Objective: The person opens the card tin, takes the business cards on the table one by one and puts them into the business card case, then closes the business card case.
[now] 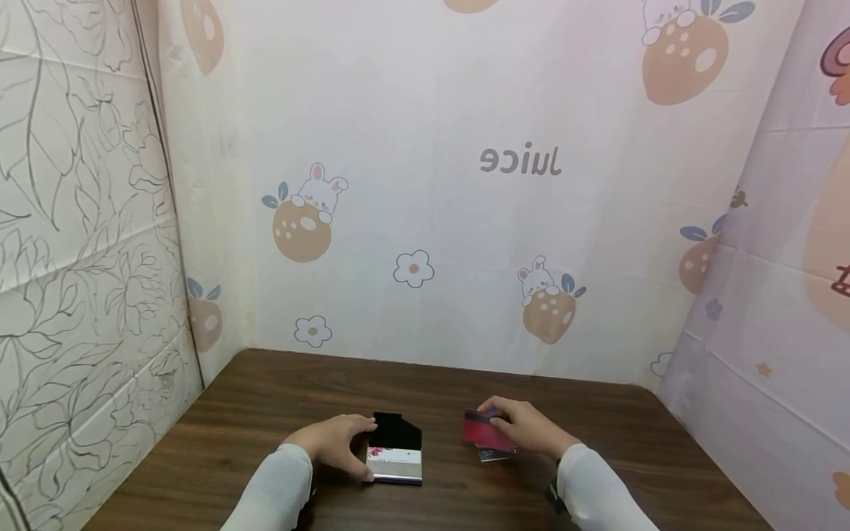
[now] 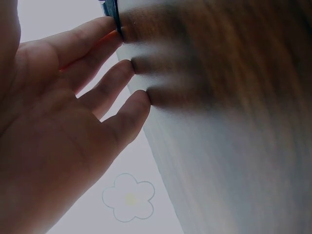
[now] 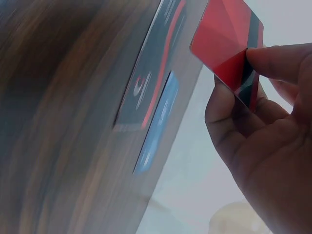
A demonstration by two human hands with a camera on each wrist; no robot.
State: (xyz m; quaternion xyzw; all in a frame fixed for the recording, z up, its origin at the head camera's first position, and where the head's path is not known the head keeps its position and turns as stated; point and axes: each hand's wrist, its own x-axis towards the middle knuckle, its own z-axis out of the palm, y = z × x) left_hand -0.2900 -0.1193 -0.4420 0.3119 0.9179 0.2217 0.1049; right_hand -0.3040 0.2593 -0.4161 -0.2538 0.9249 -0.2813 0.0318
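On the table lies an opened card case [image 1: 393, 479] with a black lid interior and a pale card [image 1: 405, 456] printed with pink flowers inside. My left hand [image 1: 339, 442] spans its left side, thumb at the near corner and fingertips at the lid's edge. In the left wrist view, the left fingers [image 2: 117, 80] are nearly straight, tips down on the tabletop. My right hand [image 1: 527, 426] pinches a red card [image 3: 222, 44] with a black stripe between thumb and fingers. Below it, a dark card [image 3: 139, 92] with a red line and a blue card [image 3: 158, 124] lie on the wood.
The brown wooden table [image 1: 299, 383] ends at a back wall sheet [image 1: 425, 221] printed with fruit and rabbits. Patterned sheets also hang at the left [image 1: 86, 258] and right [image 1: 777, 295].
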